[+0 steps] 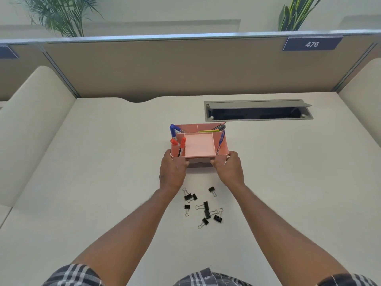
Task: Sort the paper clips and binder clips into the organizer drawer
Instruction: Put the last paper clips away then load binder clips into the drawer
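Both arms outstretched, left hand [172, 172] and right hand [227, 168] grip the organizer [221, 150].

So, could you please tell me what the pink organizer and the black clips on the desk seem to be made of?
The pink organizer looks like moulded plastic with a matte finish: uniform colour, thin walls, rounded corners. The binder clips seem to be black-coated metal bodies with bare wire handles that glint silver. Both are judged by look alone.

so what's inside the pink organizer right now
The pink organizer holds pens and markers in its outer slots; the middle tray looks bare. No clips inside. Its front, where a drawer would be, is hidden.
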Tool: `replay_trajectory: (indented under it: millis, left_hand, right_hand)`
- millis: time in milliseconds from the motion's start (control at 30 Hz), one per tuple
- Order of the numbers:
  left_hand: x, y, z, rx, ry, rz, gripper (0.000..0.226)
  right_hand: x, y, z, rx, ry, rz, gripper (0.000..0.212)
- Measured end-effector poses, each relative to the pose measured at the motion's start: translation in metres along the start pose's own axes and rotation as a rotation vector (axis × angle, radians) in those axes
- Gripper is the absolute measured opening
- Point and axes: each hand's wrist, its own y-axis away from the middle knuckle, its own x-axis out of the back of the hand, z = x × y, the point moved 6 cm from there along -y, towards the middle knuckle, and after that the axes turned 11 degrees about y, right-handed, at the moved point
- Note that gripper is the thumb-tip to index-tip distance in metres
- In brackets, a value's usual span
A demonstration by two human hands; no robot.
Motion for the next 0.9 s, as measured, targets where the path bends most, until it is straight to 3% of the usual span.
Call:
replay_trajectory:
  millis: [333, 367, 433, 500, 567, 733, 900]
  left_hand:
    - [0.000, -0.002, -0.011, -0.007, -0.065, 0.054, 0.052]
    - [0.001, -0.001, -0.016, 0.011, -0.078, 0.058, 0.055]
    - [0.003, 0.003, -0.028, 0.068, -0.121, 0.065, 0.062]
    - [0.005, 0.010, -0.038, 0.113, -0.138, 0.075, 0.064]
    - [0.005, 0.019, -0.044, 0.133, -0.134, 0.077, 0.062]
    - [0.006, 0.039, -0.048, 0.123, -0.132, 0.062, 0.055]
    - [0.007, 0.049, -0.049, 0.086, -0.175, 0.024, 0.042]
  right_hand:
    - [0.000, 0.011, 0.005, -0.085, 0.004, 0.062, 0.055]
    - [-0.001, 0.019, 0.005, -0.060, 0.018, 0.081, 0.047]
    - [-0.010, 0.036, -0.003, 0.165, 0.142, 0.083, 0.031]
    - [-0.029, 0.054, -0.017, 0.461, 0.330, 0.007, 0.038]
    - [-0.044, 0.060, -0.025, 0.606, 0.484, -0.039, 0.054]
    - [-0.049, 0.052, -0.030, 0.580, 0.659, -0.063, 0.060]
    - [-0.044, 0.058, -0.028, 0.590, 0.632, -0.070, 0.056]
